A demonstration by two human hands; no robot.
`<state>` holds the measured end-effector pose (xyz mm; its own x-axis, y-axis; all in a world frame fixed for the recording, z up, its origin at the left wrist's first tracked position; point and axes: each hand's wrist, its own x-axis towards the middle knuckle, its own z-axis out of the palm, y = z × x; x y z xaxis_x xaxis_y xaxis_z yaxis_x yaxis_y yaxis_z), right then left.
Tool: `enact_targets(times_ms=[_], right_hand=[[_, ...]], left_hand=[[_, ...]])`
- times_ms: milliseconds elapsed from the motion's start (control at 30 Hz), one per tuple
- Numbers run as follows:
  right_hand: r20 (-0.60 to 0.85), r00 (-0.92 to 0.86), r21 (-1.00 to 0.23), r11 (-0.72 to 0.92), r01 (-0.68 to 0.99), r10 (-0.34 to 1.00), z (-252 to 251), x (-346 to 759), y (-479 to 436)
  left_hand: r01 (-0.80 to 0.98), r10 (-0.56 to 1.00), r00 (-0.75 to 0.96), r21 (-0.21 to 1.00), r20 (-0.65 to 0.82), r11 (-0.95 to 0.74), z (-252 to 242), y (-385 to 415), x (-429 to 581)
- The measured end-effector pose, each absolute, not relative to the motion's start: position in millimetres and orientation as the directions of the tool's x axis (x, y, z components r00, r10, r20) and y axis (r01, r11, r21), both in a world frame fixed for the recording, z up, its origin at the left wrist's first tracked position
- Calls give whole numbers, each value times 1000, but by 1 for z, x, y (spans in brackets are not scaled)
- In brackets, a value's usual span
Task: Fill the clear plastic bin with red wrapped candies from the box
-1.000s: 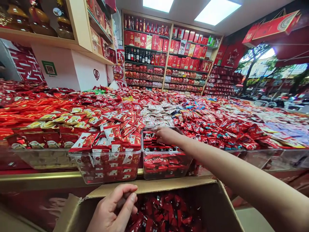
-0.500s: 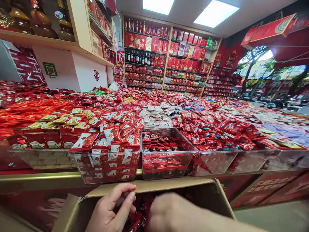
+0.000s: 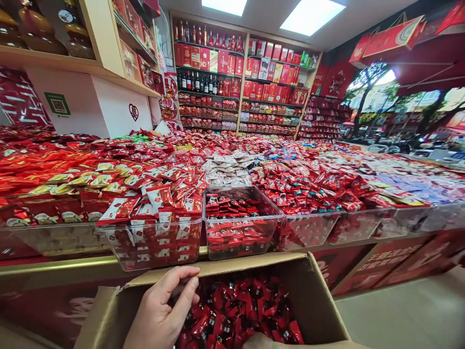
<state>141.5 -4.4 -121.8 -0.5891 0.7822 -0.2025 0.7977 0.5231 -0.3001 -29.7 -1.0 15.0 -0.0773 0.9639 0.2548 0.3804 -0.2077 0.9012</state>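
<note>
An open cardboard box (image 3: 321, 291) sits below the display. Inside it lie many small red-wrapped packets (image 3: 232, 305) with dark and white print. My left hand (image 3: 163, 305) is over the box's left side, close to its far rim. Its fingers are curled and the thumb comes near the index finger; what they hold, if anything, is hidden. Only a blurred bit of my right hand (image 3: 258, 341) shows at the bottom edge, low among the packets, its fingers hidden. Beyond the box stands a clear plastic bin (image 3: 241, 237), partly filled with similar red packets.
Left of that bin, another clear bin (image 3: 156, 247) is heaped with red-and-white packets. More bins (image 3: 308, 228) of wrapped sweets run to the right. Behind rise shelves (image 3: 240, 77) of bottles and red boxes. A pillar (image 3: 123, 104) with a heart sign stands at left.
My right hand has moved down and toward me, uncovering the packets in the box. My left hand keeps its curled pose. The view has shifted a little to the right.
</note>
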Motion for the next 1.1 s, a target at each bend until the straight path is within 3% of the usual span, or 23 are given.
enact_targets(times_ms=[100,167,233,333,400,533,733,1100], right_hand=[[-330,-614,-200,583,788,717,-104,140,6],[-301,-674,-211,642,737,675,-75,148,9],[-118,-662,-360,589,723,740,-42,158,9],[63,-544,-697,427,576,837,-7,165,7],[82,-494,-829,335,448,865,1,163,5],[57,-414,-948,179,262,909,-6,156,2],[1,-363,-998,-21,-56,932,-13,157,4],[-47,-310,-968,-120,-220,950,-2,158,2]], left_hand=[[394,964,38,882,264,-258,10,-1,-32],[417,959,172,866,225,-278,7,-1,-32],[448,948,279,852,155,-271,5,-3,-30],[491,942,334,848,30,-201,2,-5,-24],[456,936,351,878,-27,-145,-1,-5,-19],[206,954,298,978,-34,-30,-6,-6,-10],[-192,960,222,958,-171,215,-4,-6,0],[-298,961,181,920,-208,255,0,-11,3]])
